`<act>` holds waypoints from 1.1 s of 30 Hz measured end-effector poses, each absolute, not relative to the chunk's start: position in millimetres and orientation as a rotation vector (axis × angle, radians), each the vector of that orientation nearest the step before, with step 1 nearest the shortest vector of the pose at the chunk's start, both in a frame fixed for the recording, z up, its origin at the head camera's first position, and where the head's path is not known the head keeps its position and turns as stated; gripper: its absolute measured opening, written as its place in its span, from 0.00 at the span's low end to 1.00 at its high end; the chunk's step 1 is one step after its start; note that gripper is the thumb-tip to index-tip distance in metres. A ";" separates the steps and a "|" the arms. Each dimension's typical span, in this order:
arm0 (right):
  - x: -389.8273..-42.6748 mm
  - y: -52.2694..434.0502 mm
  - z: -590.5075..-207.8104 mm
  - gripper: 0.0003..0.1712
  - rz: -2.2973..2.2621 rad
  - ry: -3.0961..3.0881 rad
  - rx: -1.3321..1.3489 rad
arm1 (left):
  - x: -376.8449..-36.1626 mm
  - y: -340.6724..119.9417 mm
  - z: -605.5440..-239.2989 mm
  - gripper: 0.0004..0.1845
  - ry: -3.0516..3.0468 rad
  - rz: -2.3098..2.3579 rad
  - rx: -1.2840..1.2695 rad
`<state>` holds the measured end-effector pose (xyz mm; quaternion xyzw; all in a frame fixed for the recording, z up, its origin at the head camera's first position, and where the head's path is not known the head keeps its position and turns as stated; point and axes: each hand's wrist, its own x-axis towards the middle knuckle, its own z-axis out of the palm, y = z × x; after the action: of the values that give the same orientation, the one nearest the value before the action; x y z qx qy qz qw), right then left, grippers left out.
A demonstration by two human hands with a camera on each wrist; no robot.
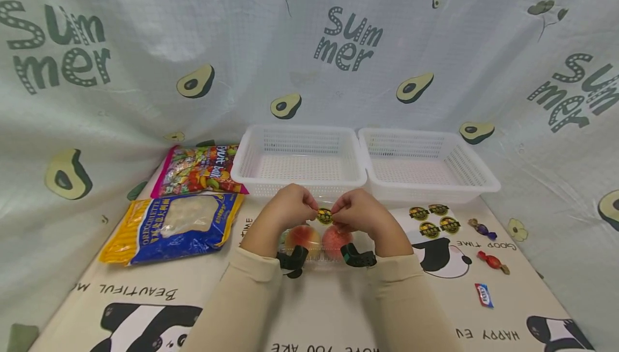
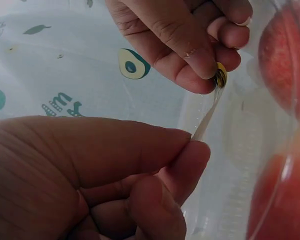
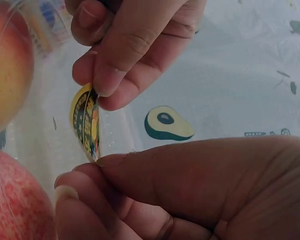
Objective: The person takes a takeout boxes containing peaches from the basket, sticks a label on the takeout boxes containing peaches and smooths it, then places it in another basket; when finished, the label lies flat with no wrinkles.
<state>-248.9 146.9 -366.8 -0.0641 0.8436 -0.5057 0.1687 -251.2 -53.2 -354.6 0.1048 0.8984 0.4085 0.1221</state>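
A black and gold sticker (image 1: 325,215) is stretched between my two hands, over a clear plastic box (image 1: 316,262) with peaches inside. My left hand (image 1: 293,205) pinches one end of it between thumb and forefinger. The opposite end is pinched by my right hand (image 1: 357,211). In the right wrist view the sticker (image 3: 85,120) bows slightly and shows its printed face; the left wrist view has it nearly edge-on. One peach (image 1: 303,238) is yellow-red, and the other peach (image 1: 335,241) is pinker.
Two white baskets (image 1: 298,186) (image 1: 430,193) stand behind the box. At left lie a fruit candy bag (image 1: 198,172) and a blue-yellow orecchiette bag (image 1: 179,228). Right of my hands is a sheet with several stickers (image 1: 429,229), then wrapped candies (image 1: 492,260).
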 end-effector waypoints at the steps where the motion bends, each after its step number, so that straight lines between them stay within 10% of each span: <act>1: -249.0 146.2 -366.9 0.05 -1.430 2.407 -0.175 | -251.1 -53.1 -355.6 0.02 2.624 1.183 0.293; 33: -250.9 146.8 -365.3 0.05 -1.218 2.454 -0.159 | -250.0 -51.1 -366.4 0.06 2.702 0.996 0.225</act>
<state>-250.9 146.8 -365.3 -0.0568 0.8766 -0.4350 0.1976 -250.0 -51.1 -366.4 0.0773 0.9279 0.3422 0.1263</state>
